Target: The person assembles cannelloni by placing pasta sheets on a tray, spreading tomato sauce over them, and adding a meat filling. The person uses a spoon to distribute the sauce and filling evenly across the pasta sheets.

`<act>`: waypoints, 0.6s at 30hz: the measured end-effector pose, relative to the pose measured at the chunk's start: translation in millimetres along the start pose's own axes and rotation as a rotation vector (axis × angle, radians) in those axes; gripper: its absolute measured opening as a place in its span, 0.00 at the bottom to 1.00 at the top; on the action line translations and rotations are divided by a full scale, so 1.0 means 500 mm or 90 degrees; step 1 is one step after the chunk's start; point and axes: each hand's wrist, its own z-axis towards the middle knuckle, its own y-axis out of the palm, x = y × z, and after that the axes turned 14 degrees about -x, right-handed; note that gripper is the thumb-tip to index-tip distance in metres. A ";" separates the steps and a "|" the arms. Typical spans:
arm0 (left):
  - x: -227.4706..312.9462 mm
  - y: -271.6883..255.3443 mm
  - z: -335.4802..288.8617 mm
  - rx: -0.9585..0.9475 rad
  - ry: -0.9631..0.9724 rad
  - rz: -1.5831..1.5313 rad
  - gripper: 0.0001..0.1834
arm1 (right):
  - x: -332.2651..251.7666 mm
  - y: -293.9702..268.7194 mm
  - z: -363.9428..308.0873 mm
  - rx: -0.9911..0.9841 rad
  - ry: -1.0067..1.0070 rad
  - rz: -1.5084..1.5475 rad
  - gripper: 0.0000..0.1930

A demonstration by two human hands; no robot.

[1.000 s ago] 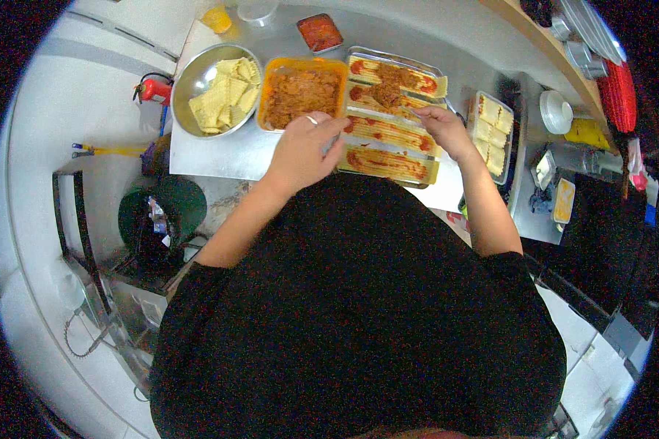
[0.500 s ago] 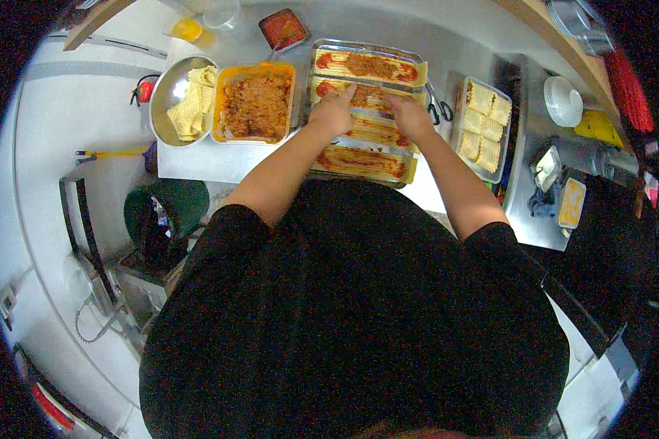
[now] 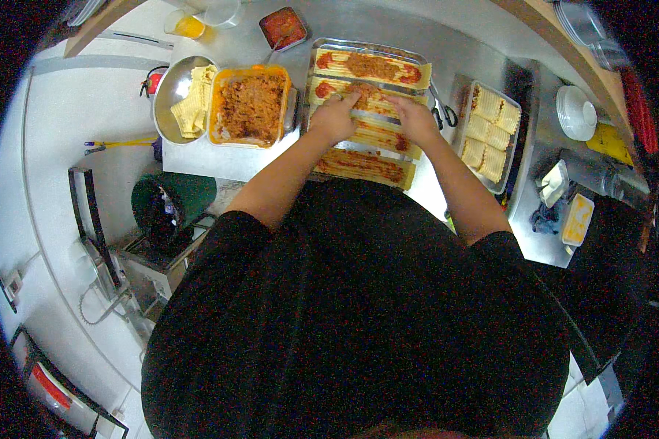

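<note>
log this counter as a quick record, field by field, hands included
left hand: at the brown filling on the second strip from the far side
right hand: right of that filling; contact unclear
metal tray: four sauced pasta strips; filling visible on the far two
left of tray: orange-rimmed container of filling, then metal bowl with pasta sheets
right of tray: black-handled scissors, then a clear container holding six pasta portions

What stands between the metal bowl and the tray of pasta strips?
The head view shows an orange-rimmed tub of filling between bowl and tray.
</note>
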 end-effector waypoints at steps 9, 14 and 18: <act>0.010 -0.002 0.020 0.058 0.052 -0.024 0.41 | 0.013 0.006 0.004 0.011 -0.023 0.046 0.15; 0.024 -0.007 0.029 0.033 0.051 -0.019 0.41 | 0.005 0.000 0.000 -0.002 -0.012 0.030 0.16; 0.025 -0.012 0.033 -0.039 0.052 0.060 0.41 | -0.004 -0.011 -0.015 -0.002 0.003 0.041 0.16</act>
